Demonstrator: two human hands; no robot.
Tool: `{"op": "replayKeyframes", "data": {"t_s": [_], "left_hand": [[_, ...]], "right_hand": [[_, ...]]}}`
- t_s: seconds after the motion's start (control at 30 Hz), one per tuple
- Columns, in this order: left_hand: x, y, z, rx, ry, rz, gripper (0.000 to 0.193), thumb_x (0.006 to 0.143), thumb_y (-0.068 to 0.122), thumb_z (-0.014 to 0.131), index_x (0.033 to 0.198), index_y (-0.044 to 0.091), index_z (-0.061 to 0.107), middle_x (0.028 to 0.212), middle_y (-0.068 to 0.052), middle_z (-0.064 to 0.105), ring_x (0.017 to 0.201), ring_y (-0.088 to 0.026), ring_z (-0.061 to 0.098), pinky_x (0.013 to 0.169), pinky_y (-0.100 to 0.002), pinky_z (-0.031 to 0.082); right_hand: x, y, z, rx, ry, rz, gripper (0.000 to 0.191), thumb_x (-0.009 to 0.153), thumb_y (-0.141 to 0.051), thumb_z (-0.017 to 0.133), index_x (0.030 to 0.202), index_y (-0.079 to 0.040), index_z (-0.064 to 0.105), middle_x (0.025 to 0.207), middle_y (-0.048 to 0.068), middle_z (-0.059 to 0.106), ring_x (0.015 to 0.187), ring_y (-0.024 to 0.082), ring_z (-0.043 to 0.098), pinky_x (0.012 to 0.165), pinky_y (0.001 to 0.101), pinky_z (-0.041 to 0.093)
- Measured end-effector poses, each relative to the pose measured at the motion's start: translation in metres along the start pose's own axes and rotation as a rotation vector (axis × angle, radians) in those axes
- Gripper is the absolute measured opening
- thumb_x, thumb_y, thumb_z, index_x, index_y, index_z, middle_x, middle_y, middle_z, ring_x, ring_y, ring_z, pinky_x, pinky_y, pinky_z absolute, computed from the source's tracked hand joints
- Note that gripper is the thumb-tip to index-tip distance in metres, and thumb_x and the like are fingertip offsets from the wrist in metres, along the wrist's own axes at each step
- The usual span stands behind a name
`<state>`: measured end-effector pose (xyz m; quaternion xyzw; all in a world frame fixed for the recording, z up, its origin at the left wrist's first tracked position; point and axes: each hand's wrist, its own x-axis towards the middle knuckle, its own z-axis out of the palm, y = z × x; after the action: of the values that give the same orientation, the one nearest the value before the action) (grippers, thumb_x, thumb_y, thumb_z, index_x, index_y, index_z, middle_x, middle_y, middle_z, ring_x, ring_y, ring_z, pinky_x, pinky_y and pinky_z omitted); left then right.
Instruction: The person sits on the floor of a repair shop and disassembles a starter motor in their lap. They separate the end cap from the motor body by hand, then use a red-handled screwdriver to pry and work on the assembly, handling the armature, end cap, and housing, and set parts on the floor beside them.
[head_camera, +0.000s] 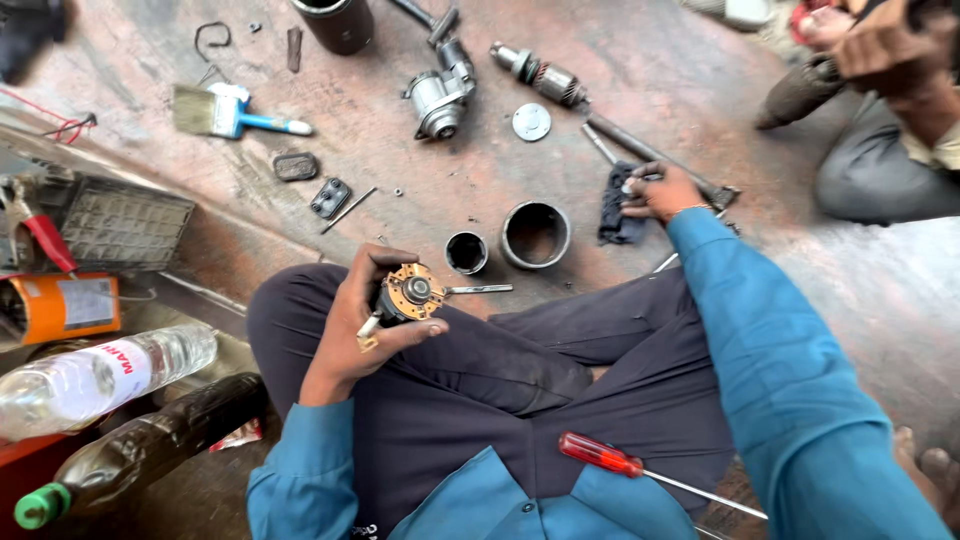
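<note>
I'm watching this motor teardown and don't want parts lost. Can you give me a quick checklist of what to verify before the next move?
1. Left hand grips the round brush-plate part firmly: ok.
2. Right hand has reached the dark rag: ok.
3. Red-handled screwdriver rests steadily on the lap: cannot tell.
4. Two metal rings lie within reach: ok.
5. Small round cover accounted for on the floor: ok.

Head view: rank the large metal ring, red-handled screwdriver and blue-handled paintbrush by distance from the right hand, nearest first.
From the right hand, which rests on a dark rag:
1. Large metal ring: on the floor just to its left.
2. Red-handled screwdriver: lower down, lying across the lap.
3. Blue-handled paintbrush: far left on the floor, beyond the left hand.
</note>
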<state>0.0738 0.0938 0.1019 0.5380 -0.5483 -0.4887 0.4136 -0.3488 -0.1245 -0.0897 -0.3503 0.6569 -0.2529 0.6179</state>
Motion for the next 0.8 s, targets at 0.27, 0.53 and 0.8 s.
{"op": "replayKeyframes", "data": {"t_s": [0.27, 0.53, 0.8], "left_hand": [[0.002, 0.001, 0.001, 0.141, -0.028, 0.058, 0.073, 0.067, 0.026, 0.096, 0.125, 0.005, 0.057, 0.113, -0.008, 0.068, 0.109, -0.019, 0.068, 0.096, -0.033, 0.054], [0.004, 0.002, 0.007, 0.209, -0.094, 0.041, 0.075, 0.064, 0.032, 0.097, 0.122, 0.006, 0.056, 0.112, -0.011, 0.072, 0.108, -0.023, 0.072, 0.094, -0.035, 0.055], [0.006, 0.0, 0.01, 0.291, -0.125, 0.104, 0.078, 0.063, 0.04, 0.098, 0.12, 0.006, 0.057, 0.114, -0.011, 0.071, 0.106, -0.029, 0.072, 0.091, -0.039, 0.056]], "right_hand": [[-0.048, -0.025, 0.015, -0.4, 0.277, -0.459, 0.019, 0.101, -0.002, 0.064, 0.117, -0.001, 0.074, 0.097, 0.014, 0.075, 0.076, 0.019, 0.068, 0.064, 0.0332, 0.055], [-0.194, -0.064, 0.131, -0.137, -0.278, -0.609, 0.023, 0.087, 0.0, 0.068, 0.109, -0.005, 0.074, 0.097, 0.004, 0.076, 0.082, 0.01, 0.074, 0.071, 0.026, 0.063], [-0.26, -0.08, 0.192, -0.485, -0.135, -1.093, 0.023, 0.083, 0.0, 0.077, 0.104, -0.01, 0.075, 0.1, 0.009, 0.072, 0.088, 0.026, 0.074, 0.074, 0.0347, 0.06]]}}
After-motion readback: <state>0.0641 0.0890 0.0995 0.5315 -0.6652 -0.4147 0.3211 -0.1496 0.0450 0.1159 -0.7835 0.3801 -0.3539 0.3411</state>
